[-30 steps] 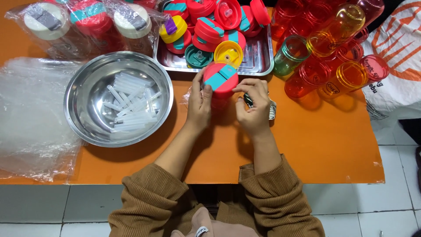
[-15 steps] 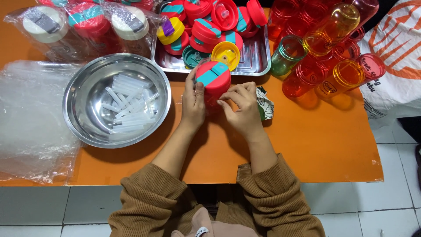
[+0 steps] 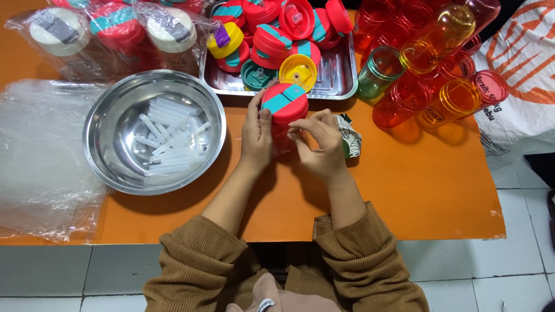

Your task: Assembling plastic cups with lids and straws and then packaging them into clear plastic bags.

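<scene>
Fingers [image 3: 296, 132] of the right hand [image 3: 321, 144] are now bent against the side of a red bottle [image 3: 283, 112] with a red and teal lid, while a second ago this hand held a dark pen-like thing, which I cannot see anymore. The left hand [image 3: 257, 136] grasps the other side of the bottle, so both hands are closed on it, and it seems they are now working on the bottle itself. The bottle stands on the orange tabletop [image 3: 416, 185], just in front of a metal tray [image 3: 341, 86] full of coloured lids.

At the left is a steel bowl [image 3: 110, 156] with clear plastic straws [image 3: 167, 138] inside, and beside it a pile of clear plastic bags [image 3: 40, 162]. Wrapped bottles [image 3: 115, 29] lie at the far left. At the right, many empty red and yellow bottles [image 3: 428, 63] lie together. A small crumpled paper [image 3: 350, 138] lies just beside the right hand. Nothing stands between the hands and the bottle.
</scene>
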